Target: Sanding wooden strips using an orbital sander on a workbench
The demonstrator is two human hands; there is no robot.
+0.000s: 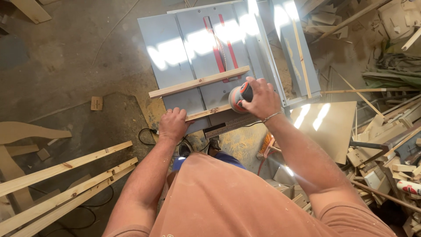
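Observation:
My left hand [172, 124] presses down on the left end of a narrow wooden strip [207, 113] lying along the near edge of a grey table saw [175, 66]. My right hand [263, 98] grips a round grey and orange sander [239, 97] that rests on the right part of that strip. A second, longer wooden strip [198, 82] lies loose across the saw top just beyond, in front of the red blade insert [221, 48].
Several long wooden slats [66, 180] lie on the floor at the left. A heap of wood offcuts [386, 140] fills the right side, with a flat board [329, 127] leaning there. A black cable [147, 134] runs under the saw. Sawdust covers the floor.

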